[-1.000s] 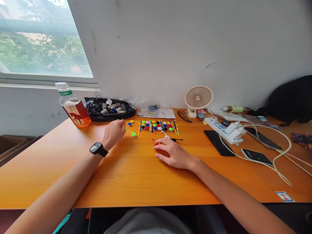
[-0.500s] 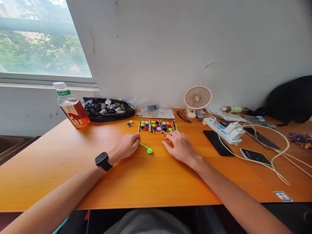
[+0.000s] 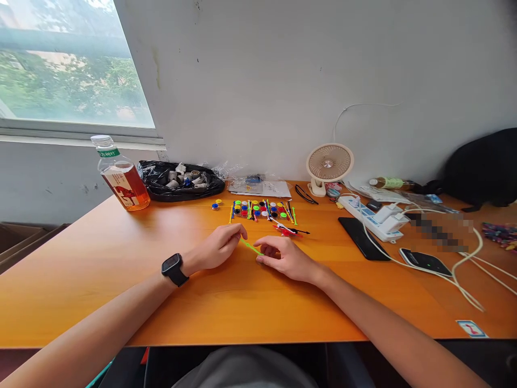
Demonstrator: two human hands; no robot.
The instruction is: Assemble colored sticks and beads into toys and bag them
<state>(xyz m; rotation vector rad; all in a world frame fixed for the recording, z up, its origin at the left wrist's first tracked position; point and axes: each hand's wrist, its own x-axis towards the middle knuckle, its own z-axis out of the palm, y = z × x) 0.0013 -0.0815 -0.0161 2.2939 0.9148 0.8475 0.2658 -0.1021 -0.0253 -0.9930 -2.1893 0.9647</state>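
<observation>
My left hand (image 3: 220, 249), with a black watch on its wrist, pinches one end of a thin green stick (image 3: 251, 248) low over the orange table (image 3: 121, 280). My right hand (image 3: 283, 256) closes its fingers on the stick's other end, hiding what is there. Behind the hands lies a cluster of small coloured caps and sticks (image 3: 260, 209). A red, white and black stick piece (image 3: 288, 230) lies just beyond my right hand.
A bottle of amber drink (image 3: 121, 175) and a black bag of small parts (image 3: 181, 180) stand at the back left. A small fan (image 3: 329, 164), a power strip (image 3: 374, 215), phones (image 3: 361, 237) and white cables (image 3: 464, 258) crowd the right side.
My left hand carried the green stick with its cap from the pile toward me. My right hand left the coloured sticks and closed on the green stick's capped end.
</observation>
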